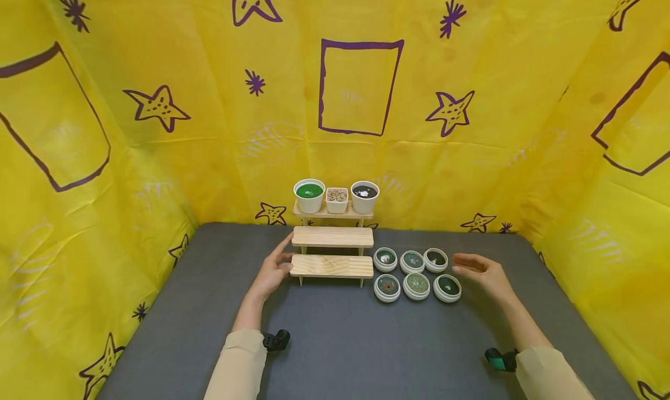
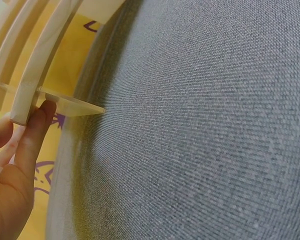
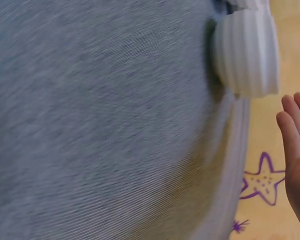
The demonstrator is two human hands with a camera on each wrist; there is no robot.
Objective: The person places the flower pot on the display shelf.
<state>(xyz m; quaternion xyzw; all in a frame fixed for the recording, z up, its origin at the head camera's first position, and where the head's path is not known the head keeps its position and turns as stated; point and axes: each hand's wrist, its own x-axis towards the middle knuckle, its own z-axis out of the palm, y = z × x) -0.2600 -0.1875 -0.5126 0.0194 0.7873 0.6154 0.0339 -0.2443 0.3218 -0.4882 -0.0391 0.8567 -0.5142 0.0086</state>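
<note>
A three-step wooden display stand (image 1: 332,265) stands at the back of the table. My left hand (image 1: 274,273) is at its left end. In the left wrist view the thumb and fingers (image 2: 34,135) of that hand pinch the end of a wooden board (image 2: 35,65), beside a pale leg. My right hand (image 1: 484,272) is just right of several small white pots, nearest a dark-filled pot (image 1: 447,288) and another dark one (image 1: 435,260). Its fingers are extended and hold nothing. In the right wrist view a ribbed white pot (image 3: 247,52) is apart from the fingers (image 3: 291,132).
On the top step sit a green-filled white cup (image 1: 309,196), a square cup of beige bits (image 1: 337,200) and a dark-filled cup (image 1: 364,197). Other pots include a pale green one (image 1: 416,285) and a brownish one (image 1: 387,287). A yellow patterned curtain (image 1: 293,156) surrounds the grey tabletop (image 1: 335,342).
</note>
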